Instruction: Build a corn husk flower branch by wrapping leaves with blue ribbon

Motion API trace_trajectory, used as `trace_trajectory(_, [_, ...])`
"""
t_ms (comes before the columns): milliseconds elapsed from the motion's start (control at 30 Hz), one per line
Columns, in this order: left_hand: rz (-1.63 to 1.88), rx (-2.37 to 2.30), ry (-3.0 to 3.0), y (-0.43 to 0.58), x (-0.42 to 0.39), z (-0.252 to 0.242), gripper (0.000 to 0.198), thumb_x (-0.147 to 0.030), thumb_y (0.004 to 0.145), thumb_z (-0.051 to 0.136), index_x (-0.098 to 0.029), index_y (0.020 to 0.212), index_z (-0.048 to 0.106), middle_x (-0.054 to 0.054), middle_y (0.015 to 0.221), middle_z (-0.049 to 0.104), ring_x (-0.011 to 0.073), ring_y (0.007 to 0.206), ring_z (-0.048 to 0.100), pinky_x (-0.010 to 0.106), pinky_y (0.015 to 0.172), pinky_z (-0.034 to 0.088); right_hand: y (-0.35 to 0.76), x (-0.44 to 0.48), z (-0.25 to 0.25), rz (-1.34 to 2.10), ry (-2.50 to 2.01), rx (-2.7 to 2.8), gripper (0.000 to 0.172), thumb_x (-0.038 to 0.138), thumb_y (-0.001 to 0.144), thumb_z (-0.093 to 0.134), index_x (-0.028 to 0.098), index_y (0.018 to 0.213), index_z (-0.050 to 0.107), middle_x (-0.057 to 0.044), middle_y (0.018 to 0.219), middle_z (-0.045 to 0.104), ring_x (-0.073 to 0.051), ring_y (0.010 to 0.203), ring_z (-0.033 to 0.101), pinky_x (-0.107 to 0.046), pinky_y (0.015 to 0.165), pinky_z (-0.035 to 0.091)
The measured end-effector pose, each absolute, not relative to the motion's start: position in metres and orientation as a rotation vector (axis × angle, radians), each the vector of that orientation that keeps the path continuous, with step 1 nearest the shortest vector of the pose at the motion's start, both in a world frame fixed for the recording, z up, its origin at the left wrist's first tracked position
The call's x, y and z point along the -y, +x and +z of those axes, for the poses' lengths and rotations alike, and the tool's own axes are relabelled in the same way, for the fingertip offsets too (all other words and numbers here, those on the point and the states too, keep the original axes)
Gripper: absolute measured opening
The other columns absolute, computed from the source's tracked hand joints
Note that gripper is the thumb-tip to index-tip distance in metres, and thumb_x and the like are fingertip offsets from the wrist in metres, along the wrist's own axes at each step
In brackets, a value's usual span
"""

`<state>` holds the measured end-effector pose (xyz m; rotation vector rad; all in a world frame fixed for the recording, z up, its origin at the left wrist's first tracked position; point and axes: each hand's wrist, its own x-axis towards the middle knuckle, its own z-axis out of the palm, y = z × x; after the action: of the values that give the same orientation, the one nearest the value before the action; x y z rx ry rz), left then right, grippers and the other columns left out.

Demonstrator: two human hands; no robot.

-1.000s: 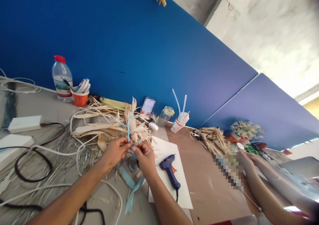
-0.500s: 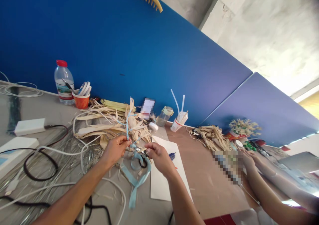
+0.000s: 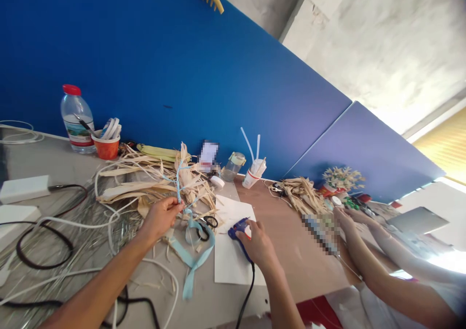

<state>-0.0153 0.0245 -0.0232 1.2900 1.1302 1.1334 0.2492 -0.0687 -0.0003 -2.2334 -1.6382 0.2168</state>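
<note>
My left hand (image 3: 160, 218) pinches the lower end of a thin stem (image 3: 178, 183) wrapped in light blue tape, with side branches and pale dried husk at its top. A length of light blue tape (image 3: 189, 280) trails from there onto the table. My right hand (image 3: 259, 244) has its fingers around a blue glue gun (image 3: 237, 231) with a black cord, over white paper (image 3: 224, 266). Between the hands lie black-handled scissors (image 3: 210, 221). Dried corn husks (image 3: 124, 193) are heaped behind my left hand.
A water bottle (image 3: 77, 125), an orange cup (image 3: 107, 148), a glass jar (image 3: 233, 168) and a paper cup with straws (image 3: 251, 178) line the blue partition (image 3: 145, 67). Cables (image 3: 65, 222) and clear strands cover the left side. A co-worker's arms (image 3: 367, 256) reach in at right.
My right hand has left the tape near my left hand, moved right and down, and taken hold of the glue gun. My left hand still pinches the stem. The view has shifted slightly.
</note>
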Motion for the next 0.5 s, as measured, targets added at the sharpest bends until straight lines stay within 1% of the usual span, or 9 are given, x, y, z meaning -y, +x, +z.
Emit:
trace_trajectory(100, [1.134, -1.137, 1.296, -0.014, -0.024, -0.024, 0.027, -0.042, 0.065, 0.059, -0.016, 0.070, 0.059, -0.004, 0.056, 0.056, 0.0053, 0.034, 0.035, 0.020, 0.036, 0.024, 0.257, 0.071, -0.008, 0.231, -2.397, 1.686, 0.037, 0.035, 0.075, 0.058, 0.016, 0.106, 0.061, -0.017, 0.108, 0.059, -0.029, 0.098, 0.059, -0.032, 0.072, 0.043])
trace_trajectory(200, [1.134, -1.141, 1.264, -0.013, -0.024, -0.025, 0.029, -0.043, 0.063, 0.060, -0.016, 0.071, 0.059, -0.003, 0.058, 0.058, 0.0051, 0.033, 0.035, 0.020, 0.036, 0.024, 0.256, 0.068, -0.013, 0.295, -2.490, 1.707, 0.033, 0.037, 0.074, 0.057, 0.016, 0.099, 0.062, -0.014, 0.105, 0.060, -0.026, 0.090, 0.062, -0.029, 0.066, 0.042])
trace_trajectory(300, [1.136, -1.130, 1.265, -0.013, -0.025, -0.028, 0.028, -0.044, 0.063, 0.060, -0.016, 0.070, 0.059, -0.003, 0.059, 0.058, 0.0052, 0.034, 0.035, 0.020, 0.036, 0.024, 0.259, 0.064, -0.015, 0.331, -2.521, 1.693, 0.027, 0.037, 0.075, 0.055, 0.015, 0.089, 0.063, -0.014, 0.099, 0.062, -0.025, 0.085, 0.062, -0.029, 0.065, 0.041])
trace_trajectory(400, [1.135, -1.128, 1.289, -0.014, -0.026, -0.030, 0.028, -0.045, 0.064, 0.059, -0.017, 0.068, 0.058, -0.004, 0.059, 0.057, 0.0055, 0.034, 0.036, 0.021, 0.036, 0.025, 0.269, 0.066, -0.015, 0.332, -2.384, 1.664, 0.022, 0.034, 0.076, 0.052, 0.015, 0.078, 0.064, -0.013, 0.087, 0.064, -0.024, 0.078, 0.061, -0.031, 0.066, 0.042])
trace_trajectory(467, [1.130, -1.136, 1.296, -0.014, -0.026, -0.030, 0.028, -0.045, 0.064, 0.058, -0.017, 0.068, 0.057, -0.004, 0.058, 0.056, 0.0057, 0.034, 0.036, 0.021, 0.036, 0.025, 0.278, 0.070, -0.012, 0.417, -2.165, 1.536, 0.023, 0.037, 0.075, 0.054, 0.016, 0.077, 0.064, -0.012, 0.083, 0.066, -0.023, 0.075, 0.060, -0.031, 0.066, 0.043])
trace_trajectory(500, [1.125, -1.142, 1.294, -0.014, -0.025, -0.029, 0.028, -0.044, 0.064, 0.057, -0.017, 0.068, 0.057, -0.004, 0.057, 0.055, 0.0057, 0.034, 0.035, 0.021, 0.036, 0.025, 0.281, 0.073, -0.008, 0.513, -2.007, 1.421, 0.027, 0.040, 0.075, 0.056, 0.016, 0.079, 0.064, -0.011, 0.083, 0.066, -0.023, 0.074, 0.060, -0.032, 0.065, 0.044])
